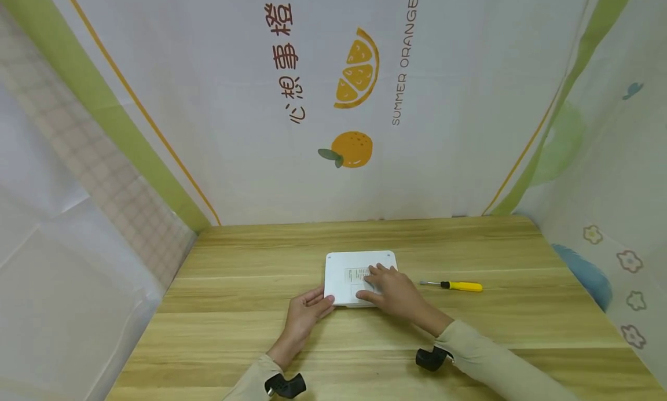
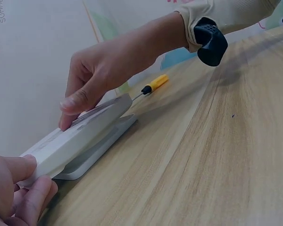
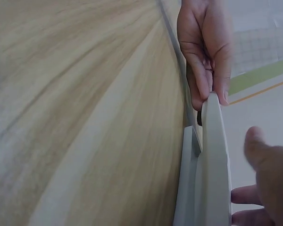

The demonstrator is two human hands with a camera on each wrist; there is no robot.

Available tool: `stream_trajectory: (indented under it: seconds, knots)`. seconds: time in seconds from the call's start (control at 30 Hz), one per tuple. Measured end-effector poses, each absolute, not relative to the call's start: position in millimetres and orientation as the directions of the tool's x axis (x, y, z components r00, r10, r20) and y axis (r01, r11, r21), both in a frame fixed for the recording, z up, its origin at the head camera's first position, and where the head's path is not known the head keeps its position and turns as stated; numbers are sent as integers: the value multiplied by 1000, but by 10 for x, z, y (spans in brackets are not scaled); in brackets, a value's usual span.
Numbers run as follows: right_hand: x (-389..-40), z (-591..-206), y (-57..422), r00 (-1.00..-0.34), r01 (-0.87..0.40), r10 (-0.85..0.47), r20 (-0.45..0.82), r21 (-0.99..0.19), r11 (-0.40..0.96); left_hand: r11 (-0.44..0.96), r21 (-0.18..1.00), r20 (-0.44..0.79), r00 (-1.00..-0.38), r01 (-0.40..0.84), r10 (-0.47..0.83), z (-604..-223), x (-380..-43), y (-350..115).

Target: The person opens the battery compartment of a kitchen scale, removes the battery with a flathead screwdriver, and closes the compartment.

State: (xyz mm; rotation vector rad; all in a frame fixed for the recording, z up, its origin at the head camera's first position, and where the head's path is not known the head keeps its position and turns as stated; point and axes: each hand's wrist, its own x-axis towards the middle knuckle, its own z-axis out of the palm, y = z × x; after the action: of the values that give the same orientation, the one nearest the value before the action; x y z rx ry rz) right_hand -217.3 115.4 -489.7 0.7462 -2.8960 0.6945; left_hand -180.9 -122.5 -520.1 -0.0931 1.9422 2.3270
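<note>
A flat white rectangular device [image 1: 339, 278] with rounded corners, a printed label and a small outlined panel lies face down on the table. Small dark holes mark its far corners. My left hand [image 1: 306, 314] pinches its near left corner, thumb on top and fingers beneath. On the label area rest the fingertips of my right hand [image 1: 394, 291], spread and not curled round anything. A pale grey plate-like piece [image 2: 96, 153] sits under the device, which is tilted with a gap at the left hand's end. A screwdriver [image 1: 465, 286] with a yellow handle lies right of my right hand.
The wood-grain table [image 1: 250, 273] meets a white curtain [image 1: 234, 158] printed with oranges at the back. Hanging cloth also stands at the left and right sides. A black wrist mount [image 1: 431, 359] sits at the right sleeve, another [image 1: 285, 385] at the left.
</note>
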Motion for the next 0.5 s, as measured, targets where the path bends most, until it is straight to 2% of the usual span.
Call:
stream_trajectory:
  seconds: [0.33, 0.5]
  knots:
    - [-2193, -4844, 1120, -883, -468, -447, 146, -355, 809, -178, 977, -114, -992, -121, 48, -5198, -1799, -1231]
    - [-2216, -4829, 1114, -859, -509, -495, 132, -324, 798, -179, 977, -107, -993, -114, 50, -5190, -1803, -1236]
